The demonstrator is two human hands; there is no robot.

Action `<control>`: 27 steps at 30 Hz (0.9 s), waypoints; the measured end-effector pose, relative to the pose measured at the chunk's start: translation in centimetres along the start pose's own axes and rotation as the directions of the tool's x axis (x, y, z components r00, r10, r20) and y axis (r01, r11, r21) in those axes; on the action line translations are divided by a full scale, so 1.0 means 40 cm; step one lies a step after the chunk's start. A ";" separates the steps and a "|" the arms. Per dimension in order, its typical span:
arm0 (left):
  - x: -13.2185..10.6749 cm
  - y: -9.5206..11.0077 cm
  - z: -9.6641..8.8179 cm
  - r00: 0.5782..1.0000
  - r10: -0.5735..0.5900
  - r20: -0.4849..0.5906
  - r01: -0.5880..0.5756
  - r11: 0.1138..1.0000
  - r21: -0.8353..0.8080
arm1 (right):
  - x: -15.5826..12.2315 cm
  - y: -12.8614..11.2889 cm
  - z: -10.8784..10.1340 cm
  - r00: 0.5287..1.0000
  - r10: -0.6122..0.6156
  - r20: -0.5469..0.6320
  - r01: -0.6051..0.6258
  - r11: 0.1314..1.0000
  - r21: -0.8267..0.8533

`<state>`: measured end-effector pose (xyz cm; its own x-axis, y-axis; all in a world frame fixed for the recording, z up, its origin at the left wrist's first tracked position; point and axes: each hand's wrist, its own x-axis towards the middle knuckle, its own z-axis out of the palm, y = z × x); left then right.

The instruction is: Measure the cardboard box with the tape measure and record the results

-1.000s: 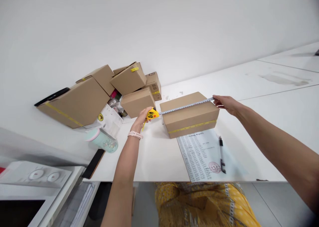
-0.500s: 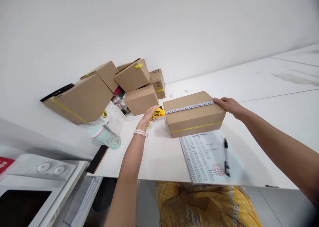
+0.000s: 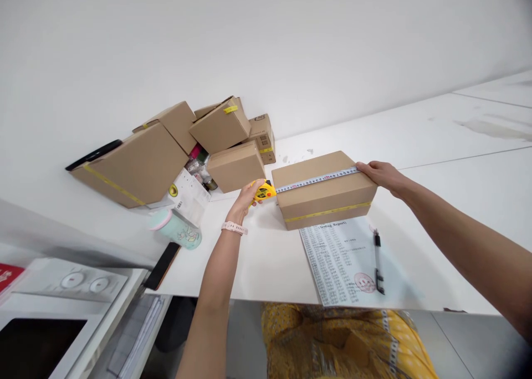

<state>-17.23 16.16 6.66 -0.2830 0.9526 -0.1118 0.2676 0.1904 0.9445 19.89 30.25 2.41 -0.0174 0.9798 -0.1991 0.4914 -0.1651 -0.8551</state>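
A brown cardboard box with yellow tape lies on the white table. A measuring tape blade is stretched flat along its top. My left hand grips the yellow tape measure case at the box's left end. My right hand pinches the blade's tip against the box's right end. Its fingers are closed on the tape end.
A heap of cardboard boxes leans against the wall at the left. A mint cup and a phone lie nearby. A printed sheet with a pen sits in front of the box. A white appliance stands at lower left.
The tape, slanted above the box a second ago, now lies flat along its top. Both hands have hardly moved in the last half second.
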 end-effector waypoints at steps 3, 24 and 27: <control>-0.001 0.000 0.003 1.000 -0.001 -0.005 0.001 1.000 -0.004 | 0.000 0.000 0.001 1.000 -0.024 0.001 0.024 1.000 -0.014; -0.394 -0.004 0.325 0.796 0.044 0.604 0.349 0.782 -0.516 | 0.011 -0.143 0.014 0.922 -0.388 -0.012 0.385 0.908 0.166; -0.361 0.043 0.402 0.884 0.042 0.465 0.286 0.738 -0.611 | 0.030 -0.125 0.069 0.938 -0.331 -0.104 0.340 0.937 0.079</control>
<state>2.14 6.54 4.93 0.1891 0.9608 -0.2028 -0.4459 0.2680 0.8540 15.01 31.93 5.13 -0.0882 0.9853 0.1465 0.3857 0.1694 -0.9070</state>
